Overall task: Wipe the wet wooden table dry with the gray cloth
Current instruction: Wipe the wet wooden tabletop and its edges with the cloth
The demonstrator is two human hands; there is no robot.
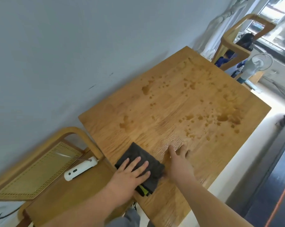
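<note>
Head view, looking down and forward. Shows the table (171, 104) spattered with drops and small puddles (223, 117) across its middle and far half, heaviest toward the right edge. Finds the cloth (139, 150) folded and lying on the near left part of the table, close to the left edge. Records the left hand (130, 175) laid flat on top of the cloth, fingers straight and spread, pressing rather than gripping. Records the right hand (179, 162) just beside the cloth on bare wood, palm down, fingers straight and spread, holding nothing. Notes a streaked, duller band of wood around and beyond the right hand, free of drops; judges it likely wiped ground, but cannot confirm. Places the work at an early stage of wiping, since most of the wet lies ahead of the cloth. Judges the next move to call for a firm push of the cloth forward and to the right, into the nearest drops, with even pressure and overlapping passes. Notes a chair (40, 163) off the table to the left, with a white device (80, 168) on its seat; advises driving no water toward that side.
</note>
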